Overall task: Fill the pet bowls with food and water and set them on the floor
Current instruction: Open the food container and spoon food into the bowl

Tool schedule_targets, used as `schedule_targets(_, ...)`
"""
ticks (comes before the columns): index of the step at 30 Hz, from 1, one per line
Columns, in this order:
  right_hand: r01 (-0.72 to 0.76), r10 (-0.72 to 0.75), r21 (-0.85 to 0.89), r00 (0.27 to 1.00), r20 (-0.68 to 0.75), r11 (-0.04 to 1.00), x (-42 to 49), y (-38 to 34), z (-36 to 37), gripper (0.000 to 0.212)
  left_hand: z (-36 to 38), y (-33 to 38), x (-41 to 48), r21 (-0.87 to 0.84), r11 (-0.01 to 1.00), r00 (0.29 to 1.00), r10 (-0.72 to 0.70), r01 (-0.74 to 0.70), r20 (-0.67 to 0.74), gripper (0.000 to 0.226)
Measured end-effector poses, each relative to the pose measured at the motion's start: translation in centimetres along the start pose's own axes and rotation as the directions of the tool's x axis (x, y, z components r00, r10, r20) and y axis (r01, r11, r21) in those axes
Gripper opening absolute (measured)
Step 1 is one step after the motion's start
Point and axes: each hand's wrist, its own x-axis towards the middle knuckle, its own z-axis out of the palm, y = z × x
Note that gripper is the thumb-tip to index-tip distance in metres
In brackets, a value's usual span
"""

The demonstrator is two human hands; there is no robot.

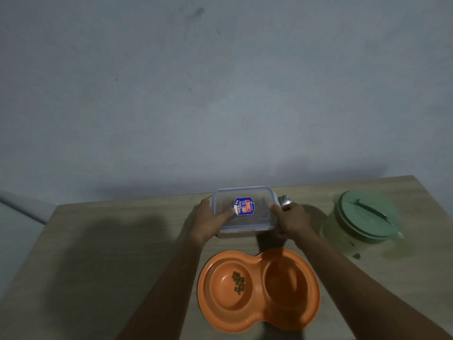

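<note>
A bare grey wall [220, 94] stands behind a wooden table [110, 241] in dim light. Taking the table as a clock face with the person at 6 o'clock, the orange double bowl [258, 315] sits at 6, close to the near edge. Its left well holds a small cluster of kibble [239, 282]. Its right well [285, 283] looks empty, though the light is too poor to rule out water.

At 12 o'clock from the bowl is a clear container [259, 214] with its lid on. The left hand [213, 223] grips the container's left side, thumb lying across the lid. The right hand [293, 222] grips the right side, thumb on the lid's edge and fingers curled round the wall. A spoon [285, 200] shows just behind the right hand at 1 o'clock; whether that hand also holds it I cannot tell. A jug [343, 236] with a green lid stands at 2 o'clock, well apart from the bowl.

The hands seem to be working the container's lid. Whether it is coming off or being sealed cannot be told. Either way, keep the box flat on the table and steady it with one hand while the other works the clasps one side at a time. A sudden release could scatter kibble or knock the spoon. The food well is still sparse and no water shows in the other.
</note>
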Motion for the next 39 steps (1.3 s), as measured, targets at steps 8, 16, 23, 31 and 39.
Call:
schedule_targets(8,-0.341,0.271,0.657,0.939,0.21,0.672,-3.7,1.4,3.5,0.037,-0.2,-0.6,0.0,-0.128,0.992,1.0,0.018,-0.016,0.021,0.071)
schedule_targets(16,-0.331,0.367,0.727,0.923,0.116,0.602,-3.9,1.6,4.9,0.063,-0.2,-0.7,0.0,-0.168,0.986,1.0,-0.001,0.005,0.027,0.073)
schedule_targets(23,-0.364,0.452,0.711,0.889,0.073,0.601,-4.6,0.6,5.9,0.055,-0.3,-0.6,-0.3,-0.184,0.983,0.999,-0.021,0.026,0.028,0.074)
schedule_targets(31,-0.415,0.431,0.68,0.888,0.159,0.604,-5.0,0.8,5.4,0.055,-0.3,-0.7,-0.4,-0.163,0.986,1.0,-0.019,0.022,0.021,0.073)
schedule_targets(39,-0.315,0.343,0.581,0.937,0.065,0.75,-4.1,1.8,4.5,0.074,-0.1,-0.9,-0.4,-0.141,0.99,1.0,-0.026,0.025,-0.004,0.078)
